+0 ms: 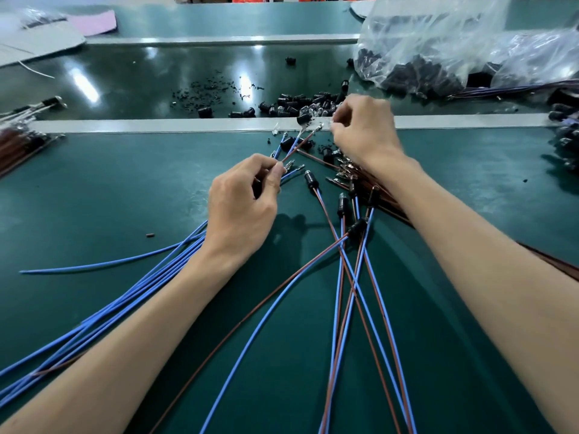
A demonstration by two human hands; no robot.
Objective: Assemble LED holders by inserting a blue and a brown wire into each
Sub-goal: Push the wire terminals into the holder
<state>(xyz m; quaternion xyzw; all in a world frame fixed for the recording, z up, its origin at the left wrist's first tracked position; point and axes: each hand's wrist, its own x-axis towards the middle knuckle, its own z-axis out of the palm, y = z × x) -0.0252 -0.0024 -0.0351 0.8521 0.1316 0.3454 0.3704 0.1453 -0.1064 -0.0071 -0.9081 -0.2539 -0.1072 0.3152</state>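
Observation:
My left hand (241, 198) pinches a blue wire (293, 145) and a brown wire (300, 145) together, their metal terminal ends pointing up and to the right. My right hand (363, 130) reaches over the pile of loose black LED holders (297, 103) by the metal rail, fingers curled; what it holds is hidden. Several finished black holders with blue and brown wires (343, 203) lie fanned out between my forearms. A bundle of loose blue wires (150, 277) runs under my left wrist. Loose brown wires with terminals (347, 170) lie under my right wrist.
A clear plastic bag of black holders (438, 51) sits at the back right. A metal rail (156, 125) crosses the green table. Brown wire bundles (18, 142) lie at the left edge. Small black bits (203, 89) are scattered beyond the rail.

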